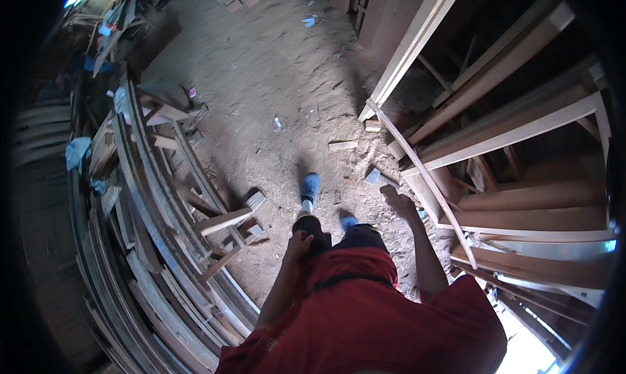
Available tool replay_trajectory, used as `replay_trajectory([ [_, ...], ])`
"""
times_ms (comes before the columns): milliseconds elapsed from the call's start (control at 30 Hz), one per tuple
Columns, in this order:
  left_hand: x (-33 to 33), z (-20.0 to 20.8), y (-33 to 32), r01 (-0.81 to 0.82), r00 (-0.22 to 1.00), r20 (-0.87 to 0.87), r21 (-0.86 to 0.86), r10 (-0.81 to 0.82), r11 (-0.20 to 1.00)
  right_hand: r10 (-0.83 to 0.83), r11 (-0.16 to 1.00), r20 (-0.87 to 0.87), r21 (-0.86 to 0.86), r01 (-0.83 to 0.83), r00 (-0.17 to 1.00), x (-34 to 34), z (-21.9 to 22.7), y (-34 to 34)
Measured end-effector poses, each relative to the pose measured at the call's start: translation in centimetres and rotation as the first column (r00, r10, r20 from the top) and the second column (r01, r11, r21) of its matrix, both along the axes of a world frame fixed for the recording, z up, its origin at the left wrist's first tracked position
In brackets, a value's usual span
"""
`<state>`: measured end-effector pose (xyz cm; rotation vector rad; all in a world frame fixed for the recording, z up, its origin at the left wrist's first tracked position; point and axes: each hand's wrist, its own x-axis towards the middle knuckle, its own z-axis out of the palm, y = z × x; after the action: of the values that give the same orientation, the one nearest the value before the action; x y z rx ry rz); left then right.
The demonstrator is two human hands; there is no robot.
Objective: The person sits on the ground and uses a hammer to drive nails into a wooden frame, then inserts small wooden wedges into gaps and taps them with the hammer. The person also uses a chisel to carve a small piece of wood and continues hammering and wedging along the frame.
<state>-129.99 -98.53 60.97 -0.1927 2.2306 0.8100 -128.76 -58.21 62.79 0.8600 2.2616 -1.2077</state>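
Observation:
My left hand point(299, 244) is beside the left leg of my dark shorts point(314, 234), its fingers curled in. No object shows in it. Out to the right, my right hand point(399, 203) hangs over the dusty ground with its fingers loosely bent and somewhat apart, and I make out nothing held in it. A small grey-blue block point(372, 176) lies on the ground just beyond that hand. My feet are in blue clogs point(310, 186), the left one ahead of the right.
Long timber planks point(153, 198) are stacked along my left, with short ends jutting toward my path. On the right stand wooden frames point(508, 136), and a thin strip point(424, 172) leans across them. A wood offcut point(343, 145) and scraps lie on the sandy floor point(241, 94) ahead.

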Motion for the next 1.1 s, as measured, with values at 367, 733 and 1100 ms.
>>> replay_trajectory([
  [367, -20.1, 2.3, 8.1, 0.277, 0.838, 0.205, 0.639, -0.506, 0.717, -0.492, 0.710, 0.183, -0.481, 0.514, 0.851, -6.2, 4.7, -14.0],
  [733, -21.1, 3.5, 13.7, 0.561, 0.740, 0.204, 0.338, -0.641, 0.756, -0.620, 0.744, -0.104, -0.392, 0.541, 0.778, -4.9, 3.6, -22.0],
  [1100, -20.7, -4.4, 20.8, 0.686, 0.680, 0.315, 0.046, -0.662, 0.726, -0.841, 0.469, 0.274, -0.059, 0.881, 0.466, 14.8, -12.0, -17.4],
])
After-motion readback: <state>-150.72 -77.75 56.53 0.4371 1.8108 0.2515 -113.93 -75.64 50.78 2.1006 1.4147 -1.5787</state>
